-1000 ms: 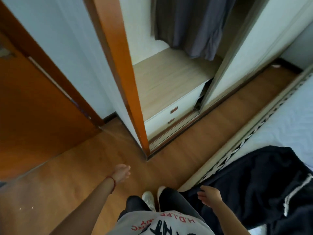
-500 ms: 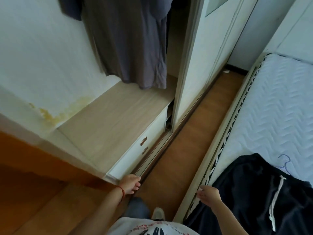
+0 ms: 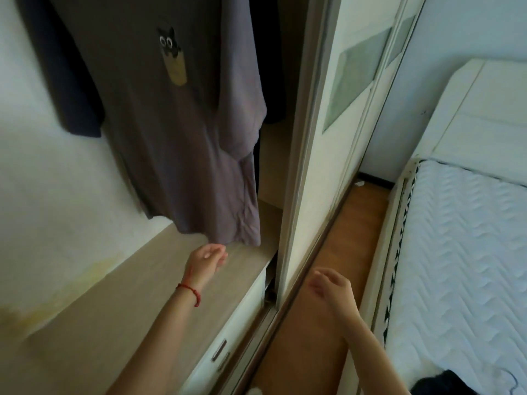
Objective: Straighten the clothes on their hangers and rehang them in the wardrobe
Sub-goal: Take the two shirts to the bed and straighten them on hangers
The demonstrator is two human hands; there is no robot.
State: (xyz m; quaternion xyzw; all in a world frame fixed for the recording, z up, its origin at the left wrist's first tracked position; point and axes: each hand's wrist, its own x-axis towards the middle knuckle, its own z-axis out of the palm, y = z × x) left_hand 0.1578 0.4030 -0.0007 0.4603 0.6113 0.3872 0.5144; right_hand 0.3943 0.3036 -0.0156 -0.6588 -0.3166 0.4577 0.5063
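Now just under grey T-shirt (image 3: pixel 171 124), hanging lengthwise, hem down over wardrobe shelf (image 3: pixel 128 295): left hand (image 3: pixel 206 259), empty, loosely curled; right hand (image 3: pixel 330 286) likewise.

Head camera, single view: worn on my head, facing forward and steeply down into the open wardrobe. Close range; my left hand (image 3: pixel 207 258) and right hand (image 3: pixel 330 286) reach into the lower frame. Hanging grey T-shirt (image 3: pixel 182 115) fills upper left; sliding door (image 3: pixel 336 132) centre; mattress (image 3: pixel 462 252) right edge. Wide-angle bending at margins.
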